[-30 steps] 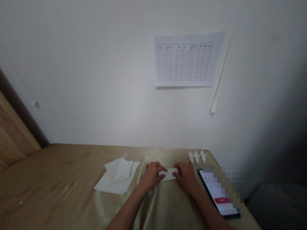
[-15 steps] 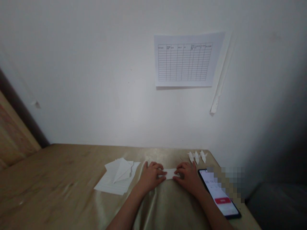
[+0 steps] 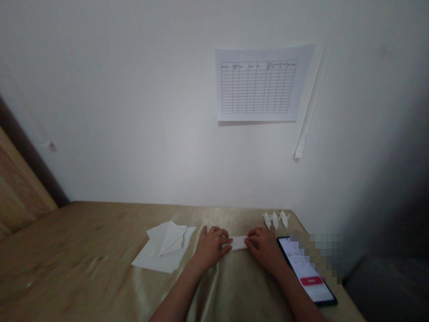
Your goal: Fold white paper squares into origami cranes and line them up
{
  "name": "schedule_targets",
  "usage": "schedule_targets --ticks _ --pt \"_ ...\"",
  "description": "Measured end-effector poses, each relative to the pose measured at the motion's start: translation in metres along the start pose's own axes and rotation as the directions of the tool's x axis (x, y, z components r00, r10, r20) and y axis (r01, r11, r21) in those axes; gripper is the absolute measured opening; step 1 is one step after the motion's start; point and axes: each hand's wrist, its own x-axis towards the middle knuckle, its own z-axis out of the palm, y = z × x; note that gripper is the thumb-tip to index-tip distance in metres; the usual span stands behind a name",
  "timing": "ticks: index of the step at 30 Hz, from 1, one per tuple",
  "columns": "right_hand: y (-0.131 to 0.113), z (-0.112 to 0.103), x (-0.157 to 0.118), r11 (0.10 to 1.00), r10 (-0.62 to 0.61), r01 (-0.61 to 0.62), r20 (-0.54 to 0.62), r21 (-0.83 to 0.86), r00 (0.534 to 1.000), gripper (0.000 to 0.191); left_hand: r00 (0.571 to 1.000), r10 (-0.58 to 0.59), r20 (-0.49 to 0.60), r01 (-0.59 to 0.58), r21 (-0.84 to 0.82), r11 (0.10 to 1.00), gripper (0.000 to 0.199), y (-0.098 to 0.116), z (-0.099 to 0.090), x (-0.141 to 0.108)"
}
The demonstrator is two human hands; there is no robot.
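A small folded strip of white paper (image 3: 238, 243) lies on the cloth-covered table between my two hands. My left hand (image 3: 214, 245) pinches its left end, thumb at the near edge and fingers at the far edge. At the right end my right hand (image 3: 263, 246) is closed on the paper, with fingertips and thumb close together. The ends of the strip are hidden under the fingers.
Loose white paper sheets (image 3: 157, 257) lie left of my hands, a folded piece (image 3: 172, 239) on top. Three small folded paper figures (image 3: 275, 220) stand at the back right. A lit phone (image 3: 306, 273) lies beside my right forearm. A printed table sheet (image 3: 258, 87) hangs on the wall.
My right thumb and fingers have drawn together at the strip's right end, and the hand has shifted very slightly. My left hand stays nearly where it was.
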Motion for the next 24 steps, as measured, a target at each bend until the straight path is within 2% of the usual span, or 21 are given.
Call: schedule_targets --ticks 11,20,24 --pt "0.002 0.003 0.0 0.999 0.004 -0.005 -0.013 -0.037 1.0 0.021 1.0 0.012 -0.014 -0.011 0.026 1.0 0.026 -0.002 0.003 0.001" --pt "0.006 0.008 0.001 0.997 0.025 -0.029 -0.058 -0.073 0.998 0.017 0.995 -0.005 -0.099 0.012 0.069 0.998 0.021 0.005 0.008 0.002" --pt "0.007 0.009 0.002 0.996 0.048 -0.053 -0.065 -0.078 0.997 0.017 0.995 -0.025 -0.1 0.033 0.076 0.997 0.021 0.007 0.01 0.002"
